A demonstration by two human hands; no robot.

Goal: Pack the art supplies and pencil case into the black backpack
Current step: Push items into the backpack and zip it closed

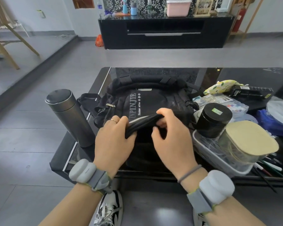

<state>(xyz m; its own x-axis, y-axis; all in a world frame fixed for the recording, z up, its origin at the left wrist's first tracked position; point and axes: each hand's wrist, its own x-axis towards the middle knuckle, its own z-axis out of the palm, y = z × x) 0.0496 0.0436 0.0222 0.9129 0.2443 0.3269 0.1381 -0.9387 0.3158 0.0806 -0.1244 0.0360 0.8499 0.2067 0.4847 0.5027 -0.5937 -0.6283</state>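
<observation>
Head camera view: a person's left hand (113, 141) and right hand (171, 141) both grip the near edge of a soft black fabric backpack (147, 101) lying flat on a glossy black glass table (82, 147), fingers curled around a fold of cloth at what looks like its opening. None of the supplies has yet gone in. Just to the right of the backpack stand a black round-lidded jar (212, 119) and a clear plastic tub with a tan lid (245, 141), with a clear plastic tray of brushes and pencils (219, 162) beneath them; beyond these, right of the backpack's far end, lies a yellow lemon-print fabric pencil case (222, 86). A grey metal flask (69, 116) stands to the backpack's left. The step in hand appears to be opening the bag: pulling the two edges well apart and keeping one hand on the rim should leave a mouth wide enough for the bulky jar and tray, while the other hand fetches items
</observation>
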